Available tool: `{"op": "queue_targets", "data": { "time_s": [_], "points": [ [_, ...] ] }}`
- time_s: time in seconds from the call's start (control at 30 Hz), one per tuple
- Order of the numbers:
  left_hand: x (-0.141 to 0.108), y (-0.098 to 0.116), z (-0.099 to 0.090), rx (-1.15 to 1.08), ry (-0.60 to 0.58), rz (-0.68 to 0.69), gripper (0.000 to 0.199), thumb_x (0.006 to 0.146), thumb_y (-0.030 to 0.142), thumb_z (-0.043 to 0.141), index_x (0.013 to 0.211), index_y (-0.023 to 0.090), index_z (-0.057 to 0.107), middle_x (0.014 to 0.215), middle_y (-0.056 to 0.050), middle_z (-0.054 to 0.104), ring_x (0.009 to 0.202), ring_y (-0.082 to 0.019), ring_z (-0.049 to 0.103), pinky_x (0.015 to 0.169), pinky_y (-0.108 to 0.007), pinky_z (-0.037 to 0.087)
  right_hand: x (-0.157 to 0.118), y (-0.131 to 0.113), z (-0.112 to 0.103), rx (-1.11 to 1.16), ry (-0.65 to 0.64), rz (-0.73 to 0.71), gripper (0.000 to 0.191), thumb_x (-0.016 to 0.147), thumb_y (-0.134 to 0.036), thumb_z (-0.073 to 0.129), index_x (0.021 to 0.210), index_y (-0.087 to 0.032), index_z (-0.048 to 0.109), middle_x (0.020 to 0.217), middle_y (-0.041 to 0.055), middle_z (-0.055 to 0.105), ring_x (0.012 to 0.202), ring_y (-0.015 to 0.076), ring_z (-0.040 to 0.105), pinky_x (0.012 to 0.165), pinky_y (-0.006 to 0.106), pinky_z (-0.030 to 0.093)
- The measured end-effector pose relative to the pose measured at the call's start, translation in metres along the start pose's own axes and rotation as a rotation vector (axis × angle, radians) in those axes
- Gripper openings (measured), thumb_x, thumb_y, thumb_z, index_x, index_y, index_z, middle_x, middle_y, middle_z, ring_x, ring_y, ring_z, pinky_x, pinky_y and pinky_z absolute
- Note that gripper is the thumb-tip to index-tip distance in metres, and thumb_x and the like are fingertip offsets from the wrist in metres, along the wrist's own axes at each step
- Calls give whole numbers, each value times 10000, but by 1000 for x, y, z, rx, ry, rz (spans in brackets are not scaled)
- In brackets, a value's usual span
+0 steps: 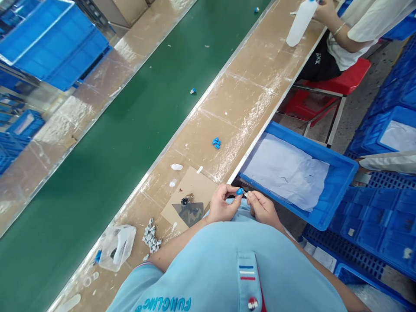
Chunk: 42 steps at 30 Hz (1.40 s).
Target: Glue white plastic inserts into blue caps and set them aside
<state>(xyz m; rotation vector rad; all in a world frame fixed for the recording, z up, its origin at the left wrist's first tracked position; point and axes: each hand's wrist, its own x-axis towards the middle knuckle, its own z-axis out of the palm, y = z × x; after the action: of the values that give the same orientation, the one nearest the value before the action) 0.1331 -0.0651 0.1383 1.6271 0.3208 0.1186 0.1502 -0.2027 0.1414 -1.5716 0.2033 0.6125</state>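
Observation:
My left hand (223,203) pinches a small blue-tipped part (239,191) between finger and thumb. My right hand (262,209) meets it from the other side, gripping a thin pale piece (245,195) whose exact form is too small to tell. Just below them on the wooden bench top (240,95) lies a cardboard sheet (198,187) with a dark grey scrap (190,212) on it. A heap of grey connectors (151,236) sits beside a clear plastic bag (117,247). A small cluster of blue parts (216,143) lies farther along the bench.
A blue crate lined with white paper (344,173) stands right of my hands, below bench level. A green conveyor belt (97,130) runs alongside the bench. A seated co-worker's hand (325,11) holds a white plastic bottle (302,21). Stacked blue crates (383,225) fill the floor at right.

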Motion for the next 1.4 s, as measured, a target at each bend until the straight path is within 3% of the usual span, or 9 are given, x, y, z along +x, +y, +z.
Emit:
{"op": "queue_targets", "data": {
  "time_s": [0.1,0.17,0.37,0.57,0.9,1.23,1.3,1.4],
  "points": [
    [0,1,-2,75,39,9,161,664,260,728,749,185,615,717,-15,623,676,-128,619,678,-272,546,5,2,-5,119,221,24,459,802,-633,512,606,-235,391,442,-95,241,390,86,209,367,239,203],
    [-1,4,-3,90,50,8,148,677,266,719,751,191,615,716,-19,629,689,-135,622,689,-279,550,7,0,-10,202,296,32,452,796,-624,529,611,-239,381,459,-104,200,398,83,164,365,237,185],
    [0,12,-4,112,79,54,110,705,255,699,762,199,623,740,-27,644,716,-139,625,694,-279,545,4,-11,-13,187,50,48,471,766,-656,552,610,-226,436,464,-98,201,410,81,169,384,236,175],
    [2,15,-7,154,57,117,120,697,254,714,730,210,607,766,-39,672,768,-168,644,726,-313,537,-3,-28,-11,-116,-104,-30,447,809,-595,518,578,-215,473,440,-69,269,417,95,238,395,242,189],
    [3,18,-11,260,65,214,83,712,244,703,725,220,625,750,-38,689,765,-180,664,731,-326,536,-2,-34,-4,-229,-85,-81,405,814,-507,492,535,-213,488,472,-36,371,481,119,354,474,245,277],
    [6,19,-19,316,-14,270,90,689,216,717,702,254,637,735,-31,684,756,-190,647,757,-344,531,-4,-31,0,-272,-61,-87,407,802,-498,469,513,-212,473,486,-27,428,495,122,389,513,253,300],
    [5,18,-19,297,-24,260,130,665,229,731,657,252,604,700,-26,673,741,-191,647,737,-348,532,-3,-27,0,-248,-18,-97,419,799,-514,484,510,-212,467,481,-30,414,492,119,373,504,254,292],
    [2,17,-18,267,-48,210,149,654,236,732,642,244,584,664,-19,656,708,-185,644,715,-348,535,0,-18,-5,-164,150,-76,437,808,-571,484,547,-223,442,468,-41,363,481,122,332,478,258,271]
  ]
}}
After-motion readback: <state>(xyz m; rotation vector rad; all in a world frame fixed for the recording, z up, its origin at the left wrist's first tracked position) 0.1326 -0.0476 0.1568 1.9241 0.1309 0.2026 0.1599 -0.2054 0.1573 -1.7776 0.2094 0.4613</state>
